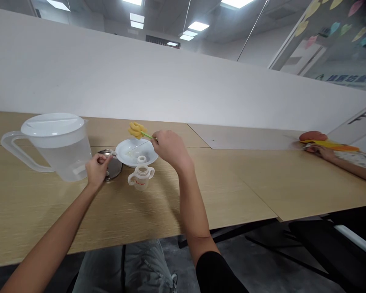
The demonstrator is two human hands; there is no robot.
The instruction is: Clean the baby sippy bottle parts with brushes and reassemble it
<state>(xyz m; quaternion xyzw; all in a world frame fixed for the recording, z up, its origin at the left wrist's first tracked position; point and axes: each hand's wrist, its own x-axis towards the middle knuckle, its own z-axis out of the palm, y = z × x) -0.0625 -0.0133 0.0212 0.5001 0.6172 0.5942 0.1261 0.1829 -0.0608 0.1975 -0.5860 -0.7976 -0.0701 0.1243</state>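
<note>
My right hand (pixel 170 150) is closed on the green handle of a sponge brush (pixel 137 130), whose yellow petal-shaped head hangs over the white bowl (pixel 125 159). My left hand (pixel 96 169) is pinched above a round metal tray (pixel 114 173); a small pale thing shows at its fingertips, too small to name. In front of the bowl stands a clear baby bottle (pixel 141 179), upright and without a cap, with a handle on each side. A white ring (pixel 141 160) appears just behind the bottle, at the bowl's near side. The bowl seems to contain some liquid.
A large lidded plastic pitcher (pixel 61 150) with water stands left of my left hand. At the far right another person's hand (pixel 321 151) rests by orange and yellow cloth-like items (pixel 332 143). A white wall (pixel 183 89) borders the wooden table (pixel 232 183) at the back.
</note>
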